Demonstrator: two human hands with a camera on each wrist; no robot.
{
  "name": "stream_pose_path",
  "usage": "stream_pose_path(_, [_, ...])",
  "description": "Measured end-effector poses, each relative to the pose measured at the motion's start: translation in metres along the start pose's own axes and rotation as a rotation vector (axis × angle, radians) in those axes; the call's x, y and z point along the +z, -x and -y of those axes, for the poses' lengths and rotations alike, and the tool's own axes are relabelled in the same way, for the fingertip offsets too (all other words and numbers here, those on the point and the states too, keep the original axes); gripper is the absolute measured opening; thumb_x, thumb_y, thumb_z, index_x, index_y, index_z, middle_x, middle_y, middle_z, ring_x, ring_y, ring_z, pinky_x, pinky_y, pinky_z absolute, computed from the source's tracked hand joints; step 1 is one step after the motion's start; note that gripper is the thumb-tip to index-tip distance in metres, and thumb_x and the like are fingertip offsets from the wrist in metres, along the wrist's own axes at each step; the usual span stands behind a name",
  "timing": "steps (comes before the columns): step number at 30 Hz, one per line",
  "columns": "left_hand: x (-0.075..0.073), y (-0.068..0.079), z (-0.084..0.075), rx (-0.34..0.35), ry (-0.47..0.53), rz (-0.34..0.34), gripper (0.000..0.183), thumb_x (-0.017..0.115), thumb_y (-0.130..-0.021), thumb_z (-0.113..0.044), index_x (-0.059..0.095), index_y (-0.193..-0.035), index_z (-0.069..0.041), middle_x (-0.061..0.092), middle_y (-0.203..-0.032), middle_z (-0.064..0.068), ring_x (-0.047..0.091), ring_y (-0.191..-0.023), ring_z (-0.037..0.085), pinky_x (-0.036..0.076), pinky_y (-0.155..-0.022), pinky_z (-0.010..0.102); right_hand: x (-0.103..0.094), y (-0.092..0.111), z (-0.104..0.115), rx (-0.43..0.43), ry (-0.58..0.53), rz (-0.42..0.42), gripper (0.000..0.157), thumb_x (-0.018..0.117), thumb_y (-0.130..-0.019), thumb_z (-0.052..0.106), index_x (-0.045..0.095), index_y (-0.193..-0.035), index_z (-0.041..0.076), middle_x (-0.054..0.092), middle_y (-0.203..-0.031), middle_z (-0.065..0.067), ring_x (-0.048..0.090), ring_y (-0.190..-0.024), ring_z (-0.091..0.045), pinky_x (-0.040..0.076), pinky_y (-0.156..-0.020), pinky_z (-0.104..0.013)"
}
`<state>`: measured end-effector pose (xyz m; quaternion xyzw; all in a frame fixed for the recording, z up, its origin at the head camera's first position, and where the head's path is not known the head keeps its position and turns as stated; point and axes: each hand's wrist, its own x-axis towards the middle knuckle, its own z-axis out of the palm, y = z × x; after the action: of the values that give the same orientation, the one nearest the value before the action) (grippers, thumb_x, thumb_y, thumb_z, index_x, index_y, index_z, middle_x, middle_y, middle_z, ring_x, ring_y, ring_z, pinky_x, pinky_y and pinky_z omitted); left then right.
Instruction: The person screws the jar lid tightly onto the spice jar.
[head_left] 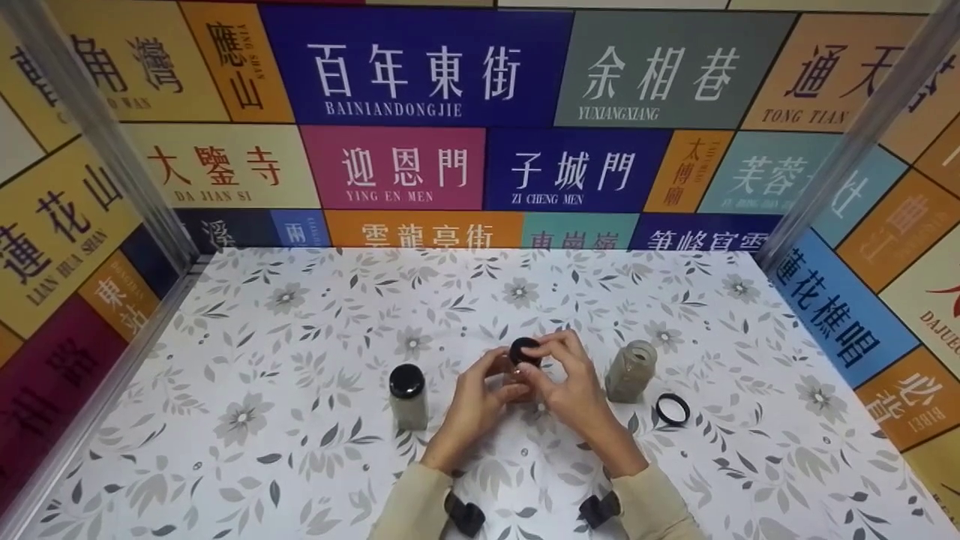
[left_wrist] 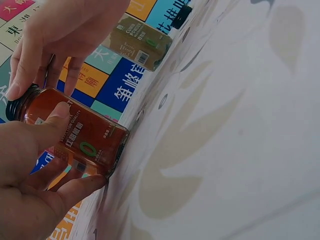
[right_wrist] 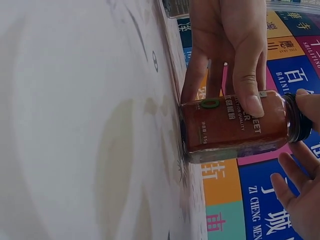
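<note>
A square glass jar of red-brown powder stands on the table between my hands, its base against the cloth. My left hand grips the jar's body, thumb across the label. At the top, my right hand pinches the black lid between thumb and fingers. The lid sits on the jar's mouth; whether it is loose I cannot tell. Right of my hands stands a lidless jar of cumin powder. Beside that jar lies a black ring-shaped lid.
To the left stands another glass jar with its black cap on. A white cloth with grey flowers and leaves covers the table. Colourful panels with Chinese lettering rise behind and at both sides, with clear edge strips at the corners.
</note>
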<state>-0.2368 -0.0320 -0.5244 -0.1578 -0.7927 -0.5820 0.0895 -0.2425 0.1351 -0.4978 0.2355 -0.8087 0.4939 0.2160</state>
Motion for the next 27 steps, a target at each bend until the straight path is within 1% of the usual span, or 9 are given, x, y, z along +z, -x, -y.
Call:
stream_pose_path(2, [0.0000,-0.0005,-0.0001,-0.006,0.003,0.002,0.049,0.078,-0.084,-0.018,0.062,-0.130,-0.012,0.073,-0.117,0.009,0.070,-0.110,0.024,0.054,-0.103,0.039,-0.0007,-0.0004,-0.0006,-0.012,0.013,0.000,0.024,0.081,-0.082,0.012,0.075,-0.106,0.012,0.060,-0.114,-0.011,0.061,-0.110,-0.025,0.047,-0.103,-0.018])
stream_pose_path(4, [-0.0001,-0.0007,0.0001,-0.003,0.006,0.001,0.049,0.078,-0.084,-0.018,0.062,-0.129,-0.012,0.073,-0.117,0.010,0.070,-0.110,0.025,0.054,-0.103,0.039,-0.0014,-0.0007,-0.0009,-0.026,0.032,0.010,0.025,0.081,-0.083,0.014,0.074,-0.107,0.012,0.060,-0.121,-0.012,0.061,-0.114,-0.027,0.048,-0.104,-0.021])
stream_pose_path(8, [-0.0002,-0.0007,-0.0002,-0.020,0.046,0.009,0.049,0.079,-0.083,-0.016,0.062,-0.129,-0.011,0.073,-0.117,0.010,0.070,-0.110,0.025,0.055,-0.102,0.040,-0.0028,-0.0006,0.0006,-0.050,0.043,0.045,0.021,0.076,-0.088,0.012,0.073,-0.109,0.012,0.061,-0.136,-0.011,0.058,-0.128,-0.033,0.044,-0.114,-0.036])
stream_pose_path(10, [0.0002,-0.0004,-0.0001,-0.024,0.064,0.013,0.048,0.079,-0.084,-0.015,0.062,-0.128,-0.010,0.073,-0.116,0.011,0.070,-0.109,0.026,0.055,-0.102,0.041,-0.0033,-0.0003,0.0015,-0.052,0.037,0.056,0.021,0.073,-0.089,0.008,0.072,-0.110,0.011,0.063,-0.137,-0.009,0.055,-0.133,-0.034,0.040,-0.116,-0.043])
stream_pose_path(12, [0.0009,-0.0002,0.0000,-0.025,0.071,0.014,0.048,0.079,-0.084,-0.015,0.062,-0.128,-0.010,0.073,-0.116,0.011,0.070,-0.110,0.026,0.055,-0.102,0.041,-0.0035,0.0003,0.0017,-0.047,0.034,0.056,0.020,0.072,-0.089,0.006,0.072,-0.109,0.009,0.065,-0.134,-0.009,0.054,-0.133,-0.035,0.039,-0.116,-0.047])
stream_pose_path(15, [0.0014,-0.0007,0.0009,-0.014,0.071,0.013,0.048,0.078,-0.084,-0.015,0.061,-0.129,-0.010,0.072,-0.117,0.013,0.069,-0.111,0.028,0.055,-0.102,0.042,-0.0028,0.0005,0.0024,-0.033,0.037,0.047,0.020,0.074,-0.088,0.006,0.072,-0.109,0.009,0.066,-0.128,-0.010,0.058,-0.126,-0.033,0.045,-0.112,-0.044])
stream_pose_path(18, [0.0015,-0.0009,0.0010,-0.004,0.069,0.010,0.049,0.078,-0.084,-0.014,0.061,-0.130,-0.010,0.071,-0.119,0.013,0.069,-0.112,0.029,0.054,-0.103,0.043,-0.0020,0.0005,0.0030,-0.008,0.033,0.038,0.022,0.076,-0.087,0.009,0.073,-0.109,0.011,0.064,-0.124,-0.009,0.061,-0.119,-0.028,0.049,-0.108,-0.036])
stream_pose_path(24, [0.0007,-0.0015,-0.0002,-0.020,0.024,0.006,0.050,0.079,-0.084,-0.015,0.061,-0.131,-0.011,0.072,-0.117,0.011,0.069,-0.112,0.027,0.054,-0.104,0.041,0.0002,0.0006,0.0024,-0.002,0.022,0.018,0.022,0.079,-0.085,0.014,0.073,-0.106,0.011,0.061,-0.118,-0.010,0.062,-0.114,-0.025,0.049,-0.104,-0.024])
stream_pose_path(27, [0.0006,-0.0014,-0.0005,-0.018,0.008,0.001,0.051,0.079,-0.083,-0.016,0.061,-0.130,-0.010,0.072,-0.116,0.012,0.069,-0.111,0.028,0.054,-0.103,0.041,0.0015,0.0003,0.0020,-0.018,0.041,0.005,0.022,0.081,-0.083,0.015,0.073,-0.104,0.010,0.061,-0.117,-0.010,0.062,-0.113,-0.025,0.050,-0.103,-0.022])
